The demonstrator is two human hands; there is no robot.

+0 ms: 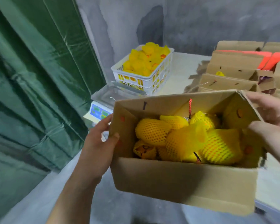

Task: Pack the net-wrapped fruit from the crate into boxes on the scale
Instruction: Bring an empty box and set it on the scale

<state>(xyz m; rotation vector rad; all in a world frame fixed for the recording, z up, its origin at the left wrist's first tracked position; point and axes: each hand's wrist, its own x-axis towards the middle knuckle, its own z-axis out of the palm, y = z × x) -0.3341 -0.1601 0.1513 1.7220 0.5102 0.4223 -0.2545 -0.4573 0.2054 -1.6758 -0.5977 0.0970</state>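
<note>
Cardboard box (183, 180) sits in our grip, off the scale (103, 104) and near our body, well filled with net-wrapped fruit (153, 131); our left hand (99, 139) clasps its left wall, thumb curled over the edge; our right hand (271, 122) grips the right flap, thumb inside, fingers curled round the outside. We judge this box close to packed and weighed, though we cannot read the scale's display; its steel pan lies bare behind the box. Plenty is left, by our reckoning; the white crate (145, 78) on the desk (183, 73) beyond the scale is heaped with more fruit; a row of open boxes (229, 73) stands to the right, one showing a single yellow piece. Fruit is oval and plump, sleeved in soft yellow foam mesh with orange skin showing through; the box is plain brown corrugated board, its flap torn at the edge, a twisted red cord (190, 107) on its far wall; the crate is rigid lattice plastic; a glossy green curtain (34, 78) hangs in folds on the left.
</note>
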